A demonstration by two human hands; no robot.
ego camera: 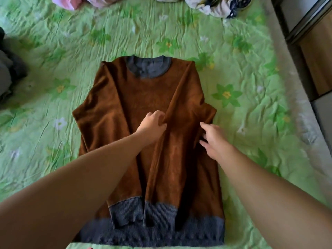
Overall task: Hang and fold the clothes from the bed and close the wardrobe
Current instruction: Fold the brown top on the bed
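Note:
A brown velvet sweater (140,97) with a grey ribbed collar, cuffs and hem lies flat on the bed, collar away from me. Both sleeves are folded inward over the body, cuffs near the hem. My left hand (152,125) pinches a fold of the right sleeve near the sweater's middle. My right hand (213,141) hovers over the sweater's right side with fingers spread and relaxed, holding nothing.
The bed is covered by a green flowered sheet (242,69). Bundled pink clothes (75,1) and white-and-navy clothes (215,6) lie at the far edge. Dark grey garments (9,72) sit at the left. A wardrobe (314,42) stands at the right.

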